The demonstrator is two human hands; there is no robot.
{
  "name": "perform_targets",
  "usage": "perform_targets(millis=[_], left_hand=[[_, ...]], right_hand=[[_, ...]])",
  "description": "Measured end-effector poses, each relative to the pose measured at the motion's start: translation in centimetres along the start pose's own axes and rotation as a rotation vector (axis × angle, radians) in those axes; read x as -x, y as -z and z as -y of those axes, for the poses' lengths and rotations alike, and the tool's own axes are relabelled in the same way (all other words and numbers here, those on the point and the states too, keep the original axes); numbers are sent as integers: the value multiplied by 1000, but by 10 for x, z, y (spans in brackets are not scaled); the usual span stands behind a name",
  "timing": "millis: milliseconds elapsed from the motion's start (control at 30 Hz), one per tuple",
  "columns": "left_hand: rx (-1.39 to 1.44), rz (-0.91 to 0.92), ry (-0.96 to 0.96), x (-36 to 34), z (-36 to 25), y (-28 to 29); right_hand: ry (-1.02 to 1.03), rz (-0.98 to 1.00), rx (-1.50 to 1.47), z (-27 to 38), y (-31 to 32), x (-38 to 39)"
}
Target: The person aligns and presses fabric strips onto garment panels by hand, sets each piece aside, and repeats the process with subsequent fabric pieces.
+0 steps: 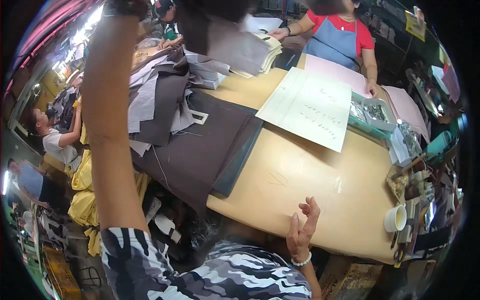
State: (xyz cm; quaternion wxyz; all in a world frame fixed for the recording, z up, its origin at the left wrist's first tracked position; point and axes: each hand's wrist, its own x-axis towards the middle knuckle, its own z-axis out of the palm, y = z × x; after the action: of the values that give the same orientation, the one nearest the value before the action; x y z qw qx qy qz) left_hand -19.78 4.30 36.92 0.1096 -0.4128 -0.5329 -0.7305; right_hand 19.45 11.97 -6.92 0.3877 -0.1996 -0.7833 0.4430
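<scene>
My left forearm rises across the left side of the head view to a dark band at the wrist; the hand lies past the top edge. Close by hangs a blurred dark cloth piece [212,27] with a paler grey cloth [237,50] below; what holds them is hidden. My right hand [301,230], a pale bead bracelet on its wrist, is raised at the table's near edge, fingers apart and holding nothing. Dark brown fabric [190,145] lies left of centre, grey cut cloth pieces [162,95] piled on its far part. A white marked sheet [307,107] lies beyond my right hand.
Across the tan table [300,175] a person in a blue apron [332,42] touches a paper stack [272,50]. At right are a tray of small metal parts [377,112], a white cup [395,218] and scissors [398,256]. Yellow cloth [85,200] hangs at left.
</scene>
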Motion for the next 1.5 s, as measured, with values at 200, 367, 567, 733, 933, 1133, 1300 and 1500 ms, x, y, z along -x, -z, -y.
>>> perform_targets(millis=[200, 367, 567, 733, 933, 1133, 1300, 1500], left_hand=[[-134, -18, 94, -60, 25, 111], [-258, -88, 114, -82, 89, 160], [-343, -116, 83, -109, 162, 174], [-400, -94, -27, -129, 214, 154], [-546, -36, -55, -116, 295, 131], [-828, 7, 466, -56, 385, 154], [-757, 26, 397, -46, 303, 228], [-1153, -46, 292, 5, 221, 333]], right_hand=[[-100, 102, 54, 1, -27, 6], [-163, 71, 241, -6, -38, 12], [-143, 75, 390, -3, -40, 13], [-177, 76, 453, 1, -43, 15], [-171, 104, 510, -1, -45, 14], [-122, 117, 483, -5, -43, 12], [-166, 143, 431, 2, -42, 13], [-183, 105, 354, -4, -42, 18]])
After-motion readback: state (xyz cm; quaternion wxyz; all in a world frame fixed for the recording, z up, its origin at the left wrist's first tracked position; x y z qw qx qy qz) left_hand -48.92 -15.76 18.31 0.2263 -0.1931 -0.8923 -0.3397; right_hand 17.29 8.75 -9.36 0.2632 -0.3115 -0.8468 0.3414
